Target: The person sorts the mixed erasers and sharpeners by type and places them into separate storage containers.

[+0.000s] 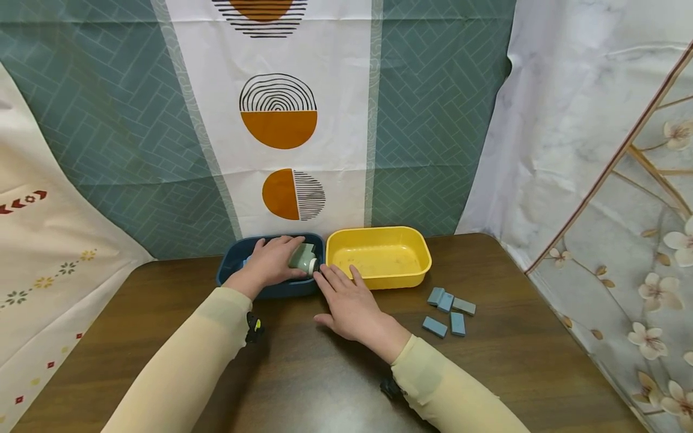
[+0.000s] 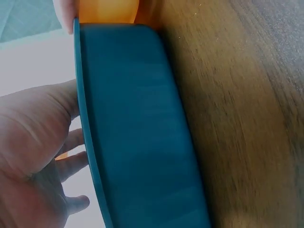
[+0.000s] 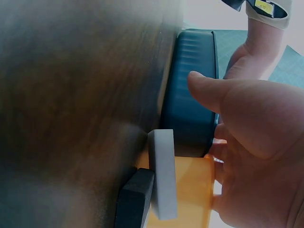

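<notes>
My left hand (image 1: 273,260) reaches over the front rim of a dark blue bin (image 1: 289,291), fingers spread and slightly bent, thumb toward the right. Just past its thumb and index finger, a grey-green bottle (image 1: 303,258) with a white cap lies in the bin; the palm hides part of it. In the left wrist view the bin's wall (image 2: 133,128) blocks the fingertips. My right hand (image 1: 346,304) is held flat, fingers extended and thumb apart, with its fingertips close to where the blue bin meets the yellow bin (image 1: 392,281). Nothing shows in its palm.
Several small blue-grey blocks (image 1: 457,323) lie on the brown wooden table (image 1: 303,373), right of the right hand. Behind both bins hangs a patterned cloth (image 1: 346,132), with a floral cloth (image 1: 622,270) along the right side.
</notes>
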Demonstrator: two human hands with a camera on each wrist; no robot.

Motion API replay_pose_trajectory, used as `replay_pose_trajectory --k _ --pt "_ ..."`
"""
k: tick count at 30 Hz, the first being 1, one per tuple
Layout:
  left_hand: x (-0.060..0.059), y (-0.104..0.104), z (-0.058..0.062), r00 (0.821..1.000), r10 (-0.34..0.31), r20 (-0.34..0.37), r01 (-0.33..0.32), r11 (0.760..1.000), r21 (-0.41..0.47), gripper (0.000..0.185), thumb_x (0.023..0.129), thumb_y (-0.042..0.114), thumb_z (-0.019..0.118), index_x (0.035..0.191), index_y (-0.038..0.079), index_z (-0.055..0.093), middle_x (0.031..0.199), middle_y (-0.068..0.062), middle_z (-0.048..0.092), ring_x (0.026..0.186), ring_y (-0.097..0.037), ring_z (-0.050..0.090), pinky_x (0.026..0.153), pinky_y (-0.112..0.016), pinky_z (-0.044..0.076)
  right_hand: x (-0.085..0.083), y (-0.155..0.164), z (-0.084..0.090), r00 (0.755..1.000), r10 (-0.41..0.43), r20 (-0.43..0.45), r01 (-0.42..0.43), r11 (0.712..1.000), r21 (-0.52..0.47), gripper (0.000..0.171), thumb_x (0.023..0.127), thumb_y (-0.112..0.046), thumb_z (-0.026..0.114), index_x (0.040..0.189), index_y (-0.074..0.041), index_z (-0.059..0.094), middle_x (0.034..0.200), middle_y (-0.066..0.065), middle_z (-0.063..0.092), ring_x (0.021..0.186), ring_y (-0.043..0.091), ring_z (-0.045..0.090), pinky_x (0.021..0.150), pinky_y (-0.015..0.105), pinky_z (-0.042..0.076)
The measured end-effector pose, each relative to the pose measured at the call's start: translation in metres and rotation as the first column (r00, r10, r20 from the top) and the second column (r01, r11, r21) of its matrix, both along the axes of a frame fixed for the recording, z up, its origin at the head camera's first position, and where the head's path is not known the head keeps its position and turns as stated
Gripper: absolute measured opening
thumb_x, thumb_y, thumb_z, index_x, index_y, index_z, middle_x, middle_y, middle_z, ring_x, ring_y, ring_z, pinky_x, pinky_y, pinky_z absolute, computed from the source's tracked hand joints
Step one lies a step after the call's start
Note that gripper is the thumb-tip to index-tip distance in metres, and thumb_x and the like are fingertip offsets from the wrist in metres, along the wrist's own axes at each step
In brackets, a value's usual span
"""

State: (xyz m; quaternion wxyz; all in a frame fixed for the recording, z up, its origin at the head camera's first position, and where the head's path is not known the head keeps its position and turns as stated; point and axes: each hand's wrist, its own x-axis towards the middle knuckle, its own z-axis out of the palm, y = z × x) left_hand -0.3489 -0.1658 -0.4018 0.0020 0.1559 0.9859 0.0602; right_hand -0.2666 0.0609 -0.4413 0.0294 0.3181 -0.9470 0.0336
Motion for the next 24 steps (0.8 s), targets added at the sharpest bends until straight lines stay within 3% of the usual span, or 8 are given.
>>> replay_pose_trajectory --k 24 --pt "0.0 0.002 -0.004 1.0 0.008 0.008 -0.008 1.0 -0.005 0.087 0.099 0.046 0.084 0.169 0.012 0.045 0.166 -0.019 0.051 0.151 -0.042 0.047 0.125 -0.078 0.023 0.003 0.003 0.011 0.999 0.024 0.038 -0.022 0.999 -0.035 0.085 0.109 -0.057 0.065 0.175 -0.014 0.033 0.181 0.008 0.03 0.166 0.025 0.027 0.136 0.055 0.015"
